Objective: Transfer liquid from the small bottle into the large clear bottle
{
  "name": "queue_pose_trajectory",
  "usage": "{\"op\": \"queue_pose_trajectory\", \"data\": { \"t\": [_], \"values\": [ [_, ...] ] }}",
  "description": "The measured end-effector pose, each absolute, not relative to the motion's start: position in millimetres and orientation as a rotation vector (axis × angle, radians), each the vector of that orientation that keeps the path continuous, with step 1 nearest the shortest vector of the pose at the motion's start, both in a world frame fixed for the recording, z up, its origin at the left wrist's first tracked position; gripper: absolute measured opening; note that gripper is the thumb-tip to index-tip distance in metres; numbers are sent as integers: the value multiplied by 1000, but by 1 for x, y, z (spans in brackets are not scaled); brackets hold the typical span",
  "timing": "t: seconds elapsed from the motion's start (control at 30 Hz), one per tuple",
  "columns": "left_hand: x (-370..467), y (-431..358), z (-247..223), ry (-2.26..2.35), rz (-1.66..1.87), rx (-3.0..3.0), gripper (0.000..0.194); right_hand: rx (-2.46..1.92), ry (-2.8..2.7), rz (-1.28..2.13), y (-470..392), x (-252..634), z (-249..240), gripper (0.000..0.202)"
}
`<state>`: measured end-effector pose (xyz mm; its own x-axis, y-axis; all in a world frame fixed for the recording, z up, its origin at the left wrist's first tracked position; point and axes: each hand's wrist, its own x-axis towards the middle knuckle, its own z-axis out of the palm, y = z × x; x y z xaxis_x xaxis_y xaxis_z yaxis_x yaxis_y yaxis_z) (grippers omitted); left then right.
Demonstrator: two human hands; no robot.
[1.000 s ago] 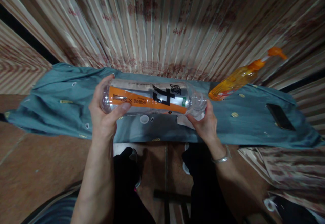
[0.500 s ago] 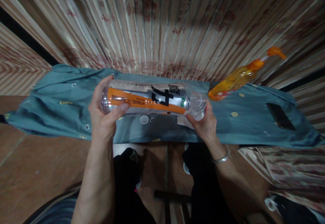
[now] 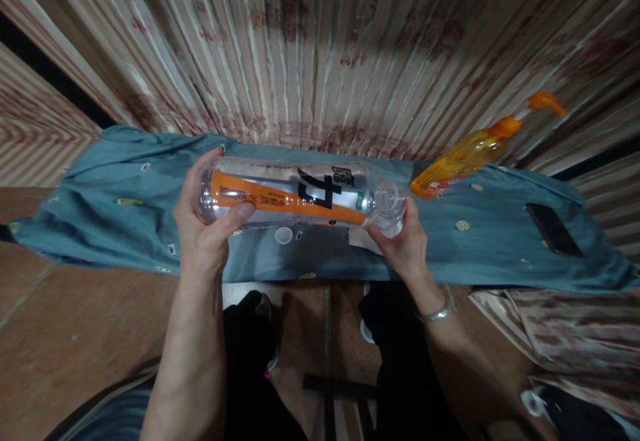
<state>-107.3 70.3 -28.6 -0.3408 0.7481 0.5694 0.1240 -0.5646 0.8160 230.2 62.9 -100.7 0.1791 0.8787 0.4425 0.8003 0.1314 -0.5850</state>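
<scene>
A clear plastic bottle (image 3: 290,194) with an orange and silver label lies sideways in the air above the green cloth, held at both ends. My left hand (image 3: 205,227) is wrapped round its base, thumb across the label. At the neck end, my right hand (image 3: 403,237) grips the bottle with thumb and fingers. A small white round cap (image 3: 283,235) rests on the cloth below the bottle. Partly hidden behind my right hand is a white piece, perhaps paper or tissue (image 3: 365,239).
The green patterned cloth (image 3: 125,214) covers a long narrow surface. On its right stand an orange pump bottle (image 3: 463,157) of yellow liquid and a dark phone (image 3: 553,229). A pleated curtain (image 3: 310,61) hangs behind. My legs are below the near edge.
</scene>
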Motion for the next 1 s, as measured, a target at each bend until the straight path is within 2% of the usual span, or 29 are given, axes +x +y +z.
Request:
{"op": "queue_pose_trajectory", "data": {
  "t": [0.37, 0.6, 1.0],
  "values": [
    [-109, 71, -31, 1157, 1940, 1476, 79, -1663, -1625, 120, 63, 230, -101, 94],
    [-107, 71, -30, 1102, 2001, 1468, 85, -1665, -1631, 119, 62, 230, -100, 93],
    [-106, 73, -31, 1082, 2068, 1483, 69, -1660, -1635, 110, 63, 231, -102, 93]
  ]
}}
